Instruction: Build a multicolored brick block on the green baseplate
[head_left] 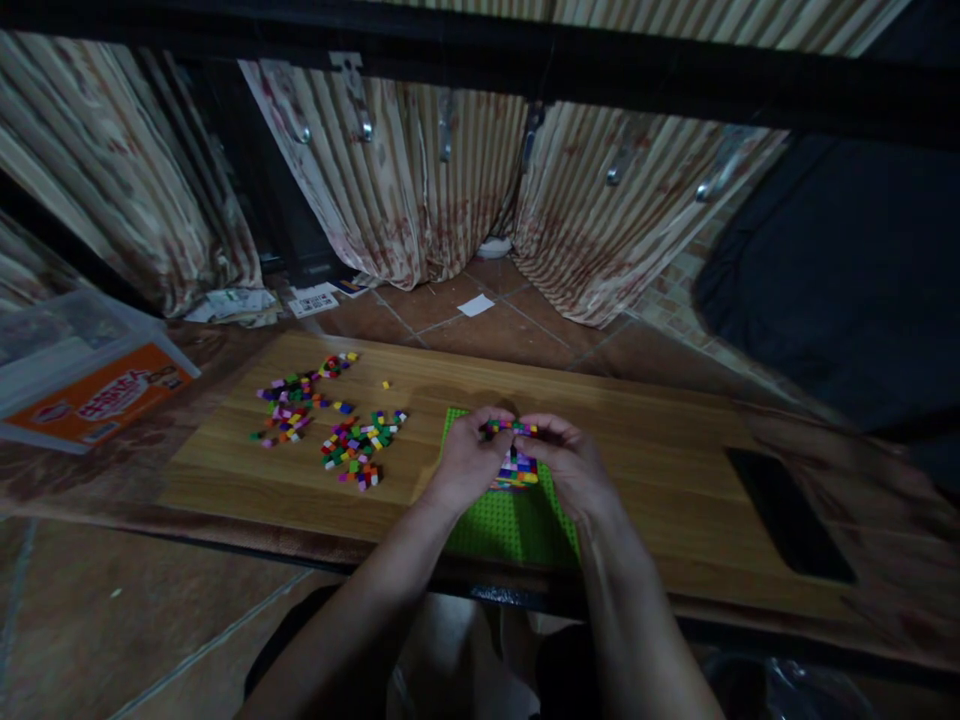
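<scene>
Both hands meet over a green studded baseplate (pixel 510 525) on a low wooden board (pixel 660 470). My left hand (pixel 469 460) and my right hand (pixel 570 465) pinch the two ends of a short multicoloured strip of small bricks (pixel 510 428). Below the strip, a small block of stacked coloured bricks (pixel 516 470) sits on the baseplate between my hands. Two loose piles of small coloured bricks lie to the left: a nearer pile (pixel 360 447) and a farther pile (pixel 296 400).
A black phone (pixel 787 515) lies on the board's right end. A clear plastic box with an orange label (pixel 82 375) stands at the far left. Striped curtains (pixel 420 170) hang behind, with papers (pixel 247 303) on the tiled floor. My knees show below the board.
</scene>
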